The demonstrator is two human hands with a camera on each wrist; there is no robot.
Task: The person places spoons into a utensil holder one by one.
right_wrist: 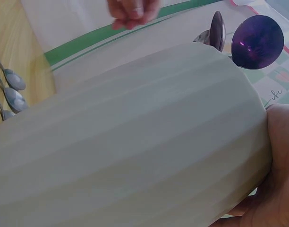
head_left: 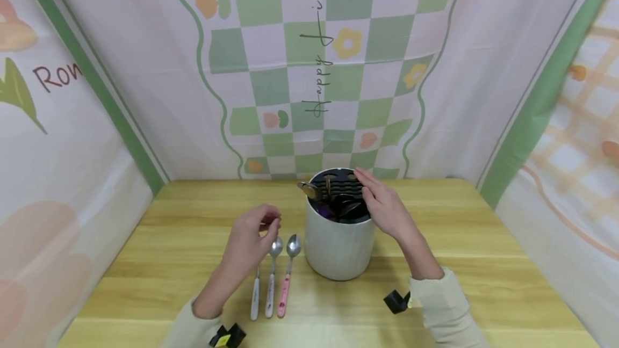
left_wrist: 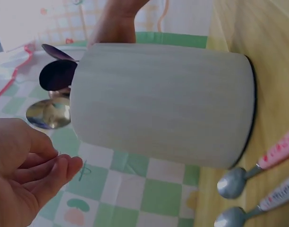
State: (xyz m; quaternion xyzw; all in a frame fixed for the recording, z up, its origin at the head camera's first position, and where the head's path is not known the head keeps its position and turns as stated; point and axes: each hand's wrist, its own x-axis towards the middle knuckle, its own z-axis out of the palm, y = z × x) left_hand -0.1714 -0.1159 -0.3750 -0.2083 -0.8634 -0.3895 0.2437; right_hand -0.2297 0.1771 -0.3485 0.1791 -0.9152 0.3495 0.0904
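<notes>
A white ribbed cutlery holder (head_left: 340, 248) stands upright on the table, its black slotted top (head_left: 333, 179) bearing several spoons. My right hand (head_left: 387, 208) rests on the holder's right rim, fingers fairly straight along its edge. Left of the holder, my left hand (head_left: 249, 238) hovers with loosely bent fingers, thumb near the fingertips; nothing shows in it. Below that hand lie a pink-handled spoon (head_left: 283, 294), a white-handled spoon (head_left: 270, 294) and another white-handled piece (head_left: 254, 298), whose upper end the hand hides in the head view. A dark purple spoon (right_wrist: 258, 42) sticks out of the holder.
The wooden table (head_left: 159, 262) reaches back to a green-and-white checked cloth (head_left: 309, 85). Printed cloths also hang on the left and right sides. A black wrist camera (head_left: 397, 302) sits at the right sleeve and another camera (head_left: 227, 336) at the left sleeve.
</notes>
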